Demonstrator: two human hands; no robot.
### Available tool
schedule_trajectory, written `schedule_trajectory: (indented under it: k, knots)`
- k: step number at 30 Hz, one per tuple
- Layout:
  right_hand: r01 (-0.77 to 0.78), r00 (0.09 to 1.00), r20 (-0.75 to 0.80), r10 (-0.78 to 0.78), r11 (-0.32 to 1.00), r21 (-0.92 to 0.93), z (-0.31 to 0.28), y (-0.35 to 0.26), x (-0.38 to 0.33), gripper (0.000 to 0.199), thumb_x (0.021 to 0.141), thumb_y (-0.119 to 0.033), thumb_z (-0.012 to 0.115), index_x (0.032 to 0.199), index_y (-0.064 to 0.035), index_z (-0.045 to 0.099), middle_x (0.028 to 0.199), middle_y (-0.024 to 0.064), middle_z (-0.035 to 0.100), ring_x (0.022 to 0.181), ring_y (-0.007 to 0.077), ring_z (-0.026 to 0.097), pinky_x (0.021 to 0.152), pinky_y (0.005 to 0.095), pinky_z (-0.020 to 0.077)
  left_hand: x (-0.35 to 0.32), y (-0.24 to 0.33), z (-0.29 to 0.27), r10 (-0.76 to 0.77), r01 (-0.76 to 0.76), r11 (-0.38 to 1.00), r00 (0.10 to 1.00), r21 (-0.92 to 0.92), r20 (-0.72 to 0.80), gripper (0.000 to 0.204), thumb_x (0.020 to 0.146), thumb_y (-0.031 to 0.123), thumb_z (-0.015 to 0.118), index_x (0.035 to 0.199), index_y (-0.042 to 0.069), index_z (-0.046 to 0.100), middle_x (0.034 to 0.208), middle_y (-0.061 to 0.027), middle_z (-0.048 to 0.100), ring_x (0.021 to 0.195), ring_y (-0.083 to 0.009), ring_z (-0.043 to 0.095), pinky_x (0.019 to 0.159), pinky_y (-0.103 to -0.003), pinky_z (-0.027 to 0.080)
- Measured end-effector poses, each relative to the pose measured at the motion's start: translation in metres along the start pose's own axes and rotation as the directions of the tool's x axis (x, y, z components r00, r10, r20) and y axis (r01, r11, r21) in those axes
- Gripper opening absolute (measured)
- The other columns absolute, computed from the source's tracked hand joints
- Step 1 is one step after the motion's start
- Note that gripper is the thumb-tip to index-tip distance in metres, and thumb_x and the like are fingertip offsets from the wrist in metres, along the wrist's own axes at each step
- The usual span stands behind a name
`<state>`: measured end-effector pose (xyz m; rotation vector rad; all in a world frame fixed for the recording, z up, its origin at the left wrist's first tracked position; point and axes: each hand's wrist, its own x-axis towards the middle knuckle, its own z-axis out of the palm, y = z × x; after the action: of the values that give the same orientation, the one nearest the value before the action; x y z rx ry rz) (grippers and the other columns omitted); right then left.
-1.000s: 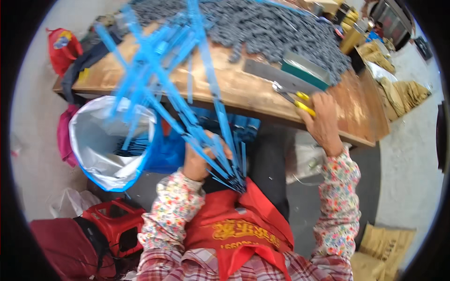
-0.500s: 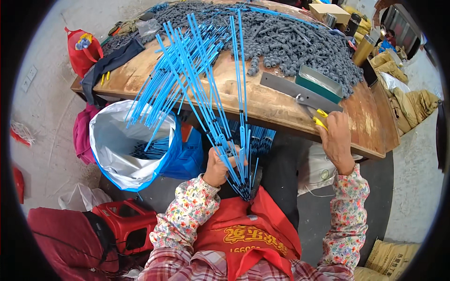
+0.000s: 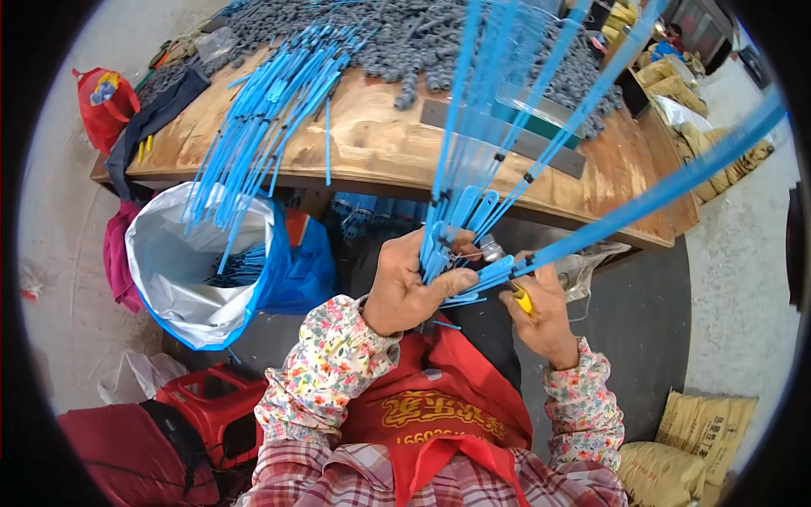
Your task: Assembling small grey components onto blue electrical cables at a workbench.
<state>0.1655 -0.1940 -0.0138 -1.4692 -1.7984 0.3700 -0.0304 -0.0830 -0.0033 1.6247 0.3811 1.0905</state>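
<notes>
This side of the wooden table (image 3: 372, 135), right hand (image 3: 547, 319) fingers curl round a yellow-handled tool (image 3: 523, 301), left hand (image 3: 400, 286) fingers clasp a blue strip bundle (image 3: 439, 241); on the table, loose blue strips (image 3: 266, 118), then heaped grey fittings (image 3: 410, 42) farther back.

Blue strips (image 3: 465, 207), floral sleeves (image 3: 338, 359)
</notes>
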Motion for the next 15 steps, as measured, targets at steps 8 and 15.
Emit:
schedule_trajectory:
  k: [8, 15]
  knots:
    - [0.108, 0.987, -0.044, -0.154, 0.84, -0.533, -0.014, -0.009, -0.002, 0.052, 0.066, 0.002, 0.061, 0.117, -0.006, 0.06, 0.125, 0.02, 0.046, 0.11, 0.0377, 0.045, 0.093, 0.0514, 0.0312, 0.002, 0.002, 0.016, 0.007, -0.022, 0.991, 0.993, 0.134, 0.117, 0.042, 0.078, 0.022, 0.075, 0.108, -0.004, 0.062, 0.084, -0.0106, 0.067, 0.071, -0.0125, 0.061, 0.063, -0.025, 0.048]
    - [0.089, 0.985, -0.066, -0.161, 0.794, -0.602, -0.015, -0.011, -0.003, 0.053, 0.073, -0.003, 0.058, 0.125, -0.0087, 0.055, 0.129, 0.0201, 0.043, 0.114, 0.0375, 0.044, 0.093, 0.0487, 0.0305, 0.007, 0.003, 0.011, -0.03, 0.003, 0.992, 0.978, 0.129, 0.208, 0.041, 0.078, 0.023, 0.074, 0.106, -0.005, 0.062, 0.079, -0.008, 0.066, 0.068, -0.0117, 0.06, 0.062, -0.025, 0.046]
